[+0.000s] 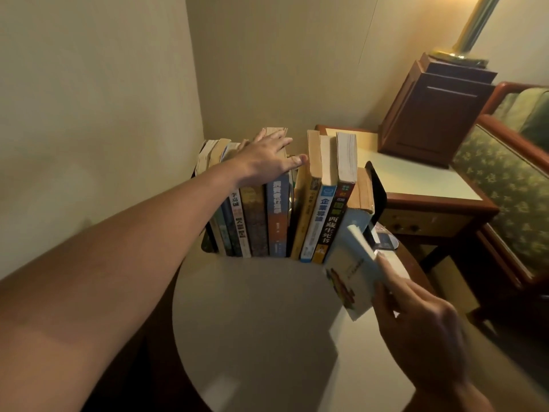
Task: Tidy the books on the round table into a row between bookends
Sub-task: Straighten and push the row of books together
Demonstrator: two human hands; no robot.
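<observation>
Head view showed most books [276,203] upright between bookends [376,185] at frame centre; left hand [267,162] lay flat atop them, right hand [416,328] gripped one last thin book [350,275], probably yet to be slotted in

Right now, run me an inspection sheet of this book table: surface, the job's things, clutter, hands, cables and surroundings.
Surface: round table, pale top, bare in front of the row.
Job's things: row of books standing spines out at the far edge; black bookend at the right end; dark left bookend, partly hidden; a gap in mid-row; white paperback not yet in the row.
Clutter: small items behind the paperback, too blurred to name.
Hands: left hand flat on the tops of the left group of books; right hand holding the white paperback.
Cables: nothing seen.
Surroundings: corner walls, side table with a wooden box, brass lamp pole, floral armchair.
</observation>
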